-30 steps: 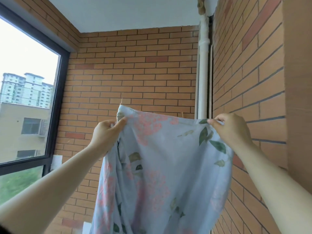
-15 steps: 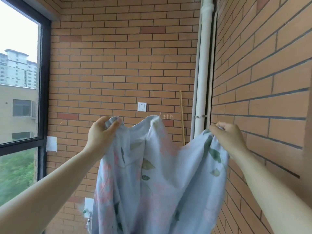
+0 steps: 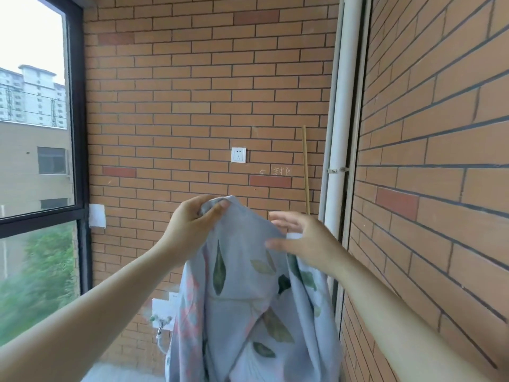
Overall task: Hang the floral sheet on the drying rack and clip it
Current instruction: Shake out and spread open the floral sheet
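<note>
Room: balcony w/ brick wall [image 3: 192, 78], window [image 3: 35, 119] at left of frame, white pipe [image 3: 341, 106] at right.
Sheet: floral sheet [image 3: 248, 299] hangs bunched in lower centre of frame, in the air.
L hand: left hand [image 3: 192, 230] pinches the top corner, fingers curled round the cloth.
R hand: right hand [image 3: 303, 241] just right of it, fingers straight and spread, blurred; I cannot tell if it touches the cloth.
Rack: drying rack and clips not in view.
Risk: I think only one pinch carries the weight; if it slips, the sheet drops. Bunched cloth may also go on twisted, bc no edge is stretched.
</note>
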A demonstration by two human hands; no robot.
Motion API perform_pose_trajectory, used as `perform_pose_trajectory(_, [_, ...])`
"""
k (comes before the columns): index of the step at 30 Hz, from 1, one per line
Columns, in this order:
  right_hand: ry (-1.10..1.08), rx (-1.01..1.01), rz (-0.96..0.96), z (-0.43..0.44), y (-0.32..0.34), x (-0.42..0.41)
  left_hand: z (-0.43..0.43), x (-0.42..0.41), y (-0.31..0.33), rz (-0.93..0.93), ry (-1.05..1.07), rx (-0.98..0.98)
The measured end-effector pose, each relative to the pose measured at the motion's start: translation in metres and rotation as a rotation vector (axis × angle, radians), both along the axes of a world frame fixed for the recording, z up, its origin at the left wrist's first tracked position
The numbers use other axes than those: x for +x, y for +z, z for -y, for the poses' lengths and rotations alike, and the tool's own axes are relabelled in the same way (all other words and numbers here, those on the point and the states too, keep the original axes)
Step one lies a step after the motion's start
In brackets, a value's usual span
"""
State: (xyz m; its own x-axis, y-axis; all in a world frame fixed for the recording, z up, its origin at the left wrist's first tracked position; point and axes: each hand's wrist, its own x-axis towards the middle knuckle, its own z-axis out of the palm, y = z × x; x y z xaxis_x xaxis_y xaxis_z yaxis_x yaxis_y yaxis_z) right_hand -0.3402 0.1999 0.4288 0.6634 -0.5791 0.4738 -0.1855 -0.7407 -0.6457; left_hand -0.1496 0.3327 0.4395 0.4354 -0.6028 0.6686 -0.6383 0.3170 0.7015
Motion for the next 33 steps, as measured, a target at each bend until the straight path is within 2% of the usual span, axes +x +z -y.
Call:
perform_pose_trajectory(3, [0.0, -0.115, -0.039, 0.007, -0.013, 0.017, -0.003, -0.008, 0.008, 0.011, -0.058, 0.001])
perform_pose_trajectory(5, [-0.057, -0.136, 0.002, 0.018, -0.013, 0.018, -0.006, -0.003, 0.015, 0.029, -0.086, 0.03])
perform_pose_trajectory(8, [-0.171, -0.139, 0.236, 0.028, 0.008, 0.009, -0.007, 0.023, 0.013, 0.098, 0.011, 0.257])
perform_pose_trajectory(11, [-0.258, -0.258, 0.369, 0.026, 0.037, 0.002, 0.0, 0.041, -0.007, 0.144, 0.079, 0.432])
perform_pose_trajectory(13, [-0.307, -0.288, 0.467, 0.02, 0.055, -0.002, 0.005, 0.049, -0.022, 0.136, 0.101, 0.417])
perform_pose_trajectory(16, [-0.317, -0.266, 0.623, 0.011, 0.078, -0.019, 0.007, 0.067, -0.045, 0.252, 0.269, 0.397])
perform_pose_trajectory(19, [-0.289, -0.384, 0.532, 0.004, 0.096, -0.033, 0.005, 0.063, -0.053, 0.266, 0.208, 0.43])
perform_pose_trajectory(21, [-0.255, -0.451, 0.446, 0.001, 0.101, -0.032, 0.009, 0.041, -0.044, 0.27, 0.095, 0.358])
perform_pose_trajectory(25, [-0.196, -0.469, 0.344, -0.004, 0.095, -0.019, 0.015, -0.015, -0.019, 0.14, -0.219, 0.2])
perform_pose_trajectory(27, [-0.179, -0.474, 0.328, -0.005, 0.089, -0.016, 0.017, -0.033, -0.016, 0.042, -0.303, 0.165])
perform_pose_trajectory(29, [-0.174, -0.485, 0.32, -0.006, 0.084, -0.013, 0.017, -0.046, -0.02, 0.044, -0.227, 0.08])
perform_pose_trajectory(32, [-0.182, -0.494, 0.338, -0.01, 0.083, -0.007, 0.013, -0.058, -0.024, 0.149, 0.121, -0.124])
perform_pose_trajectory(33, [-0.183, -0.5, 0.342, -0.012, 0.084, -0.005, 0.013, -0.06, -0.025, 0.173, 0.121, -0.113])
